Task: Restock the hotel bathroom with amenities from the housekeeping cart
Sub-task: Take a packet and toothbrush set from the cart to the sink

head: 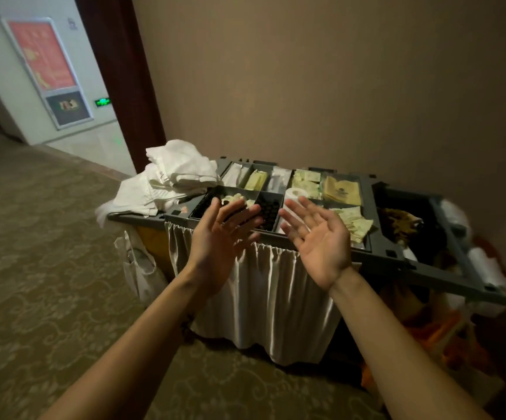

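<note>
Left hand (221,237) and right hand (318,237) are raised before the housekeeping cart (376,237), palms facing each other, fingers (294,207) released and grasping nothing. Packaged amenities (341,189) occupy the cart's top tray compartments.

Single head view, angled forward and down; cart (376,256) near, at arm's reach, against wall (336,86); corridor left.

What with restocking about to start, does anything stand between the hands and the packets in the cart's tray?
Nothing visible does. The left hand and right hand are open before the tray, and its packets lie uncovered.
</note>
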Motion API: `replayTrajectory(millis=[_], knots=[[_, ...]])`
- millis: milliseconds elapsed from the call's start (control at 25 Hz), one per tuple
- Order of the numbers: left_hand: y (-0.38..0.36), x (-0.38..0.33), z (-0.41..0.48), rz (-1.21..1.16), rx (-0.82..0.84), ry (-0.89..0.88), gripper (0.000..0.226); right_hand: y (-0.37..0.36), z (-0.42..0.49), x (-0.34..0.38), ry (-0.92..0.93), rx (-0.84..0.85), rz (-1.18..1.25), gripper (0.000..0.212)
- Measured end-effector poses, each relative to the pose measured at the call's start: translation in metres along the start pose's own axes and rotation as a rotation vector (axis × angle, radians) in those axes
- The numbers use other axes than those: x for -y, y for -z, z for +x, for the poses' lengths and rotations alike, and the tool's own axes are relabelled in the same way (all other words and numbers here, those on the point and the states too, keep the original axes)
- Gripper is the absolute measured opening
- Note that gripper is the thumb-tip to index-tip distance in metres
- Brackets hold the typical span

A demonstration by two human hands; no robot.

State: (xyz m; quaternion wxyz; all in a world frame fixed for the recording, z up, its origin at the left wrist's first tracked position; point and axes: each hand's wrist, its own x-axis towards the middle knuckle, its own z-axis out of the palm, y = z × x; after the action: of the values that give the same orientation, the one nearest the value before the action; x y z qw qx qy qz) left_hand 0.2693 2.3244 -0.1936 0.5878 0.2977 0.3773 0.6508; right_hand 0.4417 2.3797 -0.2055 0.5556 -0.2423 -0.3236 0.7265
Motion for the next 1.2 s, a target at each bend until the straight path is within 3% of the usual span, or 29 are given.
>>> replayTrajectory(millis=[200,520,840,1200], knots=[[0.019,0.004,0.097,-0.084,-0.127,0.000,0.057,0.029,0.097,0.009,-0.007,-0.024,-0.182,0.042],[0.019,0.015,0.254,0.083,-0.079,-0.054,0.049,0.058,0.237,-0.009,-0.019,-0.122,-0.193,0.029],[0.062,0.034,0.453,-0.047,0.003,0.231,0.042,0.071,0.405,-0.052,-0.047,-0.332,-0.306,0.034],[0.067,0.075,0.569,0.134,0.100,0.377,0.032,0.119,0.491,-0.053,0.002,-0.632,-0.527,0.028]])
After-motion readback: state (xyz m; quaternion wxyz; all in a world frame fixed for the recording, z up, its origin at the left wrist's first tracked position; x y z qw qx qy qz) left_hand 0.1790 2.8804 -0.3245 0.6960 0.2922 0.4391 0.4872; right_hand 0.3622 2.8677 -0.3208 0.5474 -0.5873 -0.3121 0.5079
